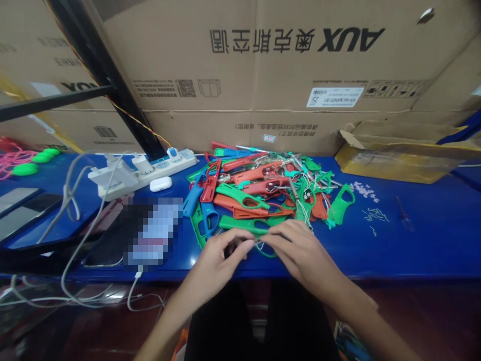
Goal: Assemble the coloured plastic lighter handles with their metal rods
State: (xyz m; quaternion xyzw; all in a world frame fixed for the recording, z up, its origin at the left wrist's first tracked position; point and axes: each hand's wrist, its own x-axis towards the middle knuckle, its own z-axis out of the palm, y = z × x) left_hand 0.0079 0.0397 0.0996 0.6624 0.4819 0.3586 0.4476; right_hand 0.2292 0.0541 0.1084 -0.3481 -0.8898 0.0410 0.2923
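Both hands meet at the front of a heap of red, orange, green and blue lighter casings [259,185], mixed with metal tubes and white wires. My left hand [221,255] is closed, thumb and fingers pinched together; what lies inside is mostly hidden. Beside it my right hand [300,245] is closed too, its fingertips pressed down on something small. A thin white wire [259,245] shows between the fingertips, above a green curved piece [267,253]. Just behind the hands lies a green lighter casing [238,222].
To the left are a power strip [150,173] with chargers, a white earbud case [161,184] and a phone [154,233] on a cable. Small pink pieces [364,190], tiny metal bits [376,215], a screwdriver [405,218] and an open cardboard box [394,160] are at right.
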